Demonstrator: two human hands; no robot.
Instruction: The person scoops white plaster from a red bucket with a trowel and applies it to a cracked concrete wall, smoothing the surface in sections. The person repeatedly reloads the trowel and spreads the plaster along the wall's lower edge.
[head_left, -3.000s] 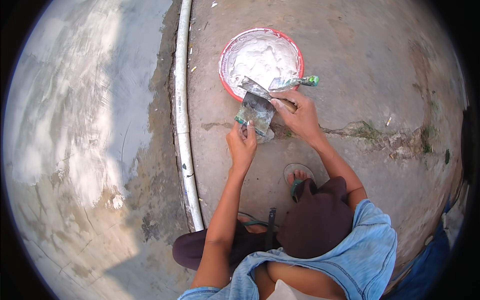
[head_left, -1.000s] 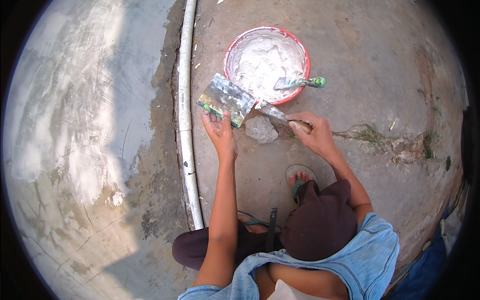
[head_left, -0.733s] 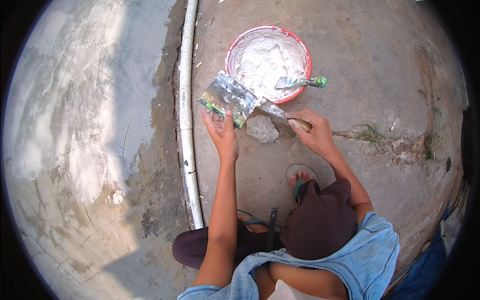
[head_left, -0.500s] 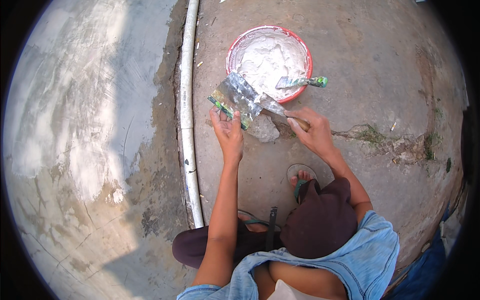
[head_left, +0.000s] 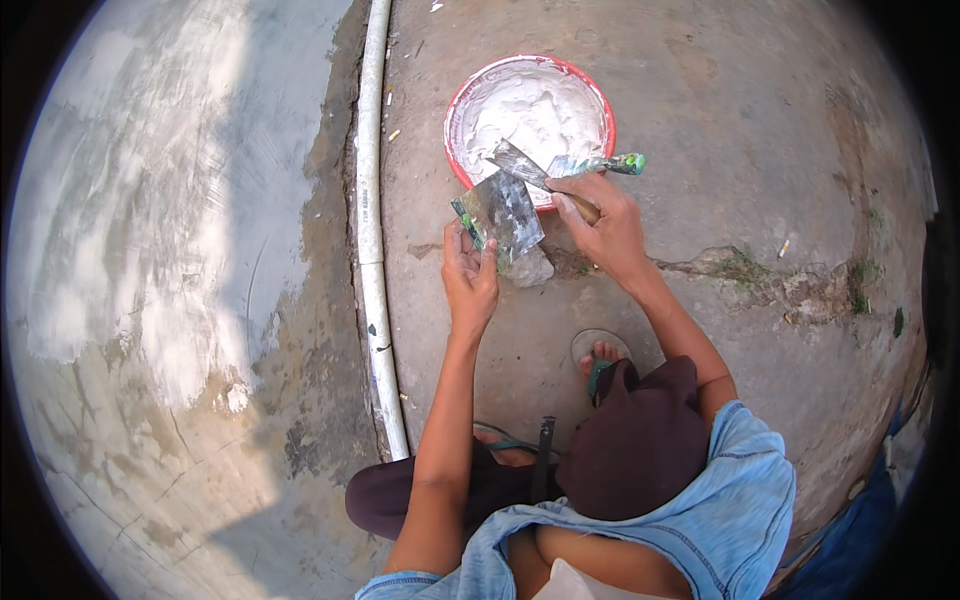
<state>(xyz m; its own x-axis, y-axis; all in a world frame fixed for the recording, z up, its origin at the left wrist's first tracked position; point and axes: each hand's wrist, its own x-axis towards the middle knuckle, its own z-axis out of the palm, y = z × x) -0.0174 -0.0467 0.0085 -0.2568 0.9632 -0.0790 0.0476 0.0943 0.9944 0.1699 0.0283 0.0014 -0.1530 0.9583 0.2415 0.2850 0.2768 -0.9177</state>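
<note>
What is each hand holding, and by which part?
The left hand holds a wide scraper by its greenish edge; the right hand holds a putty knife by its wooden handle.

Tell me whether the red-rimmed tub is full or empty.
Partly full: the red-rimmed tub holds white paste, with smeared inner wall showing above it. I cannot tell how deep the paste goes.
</note>
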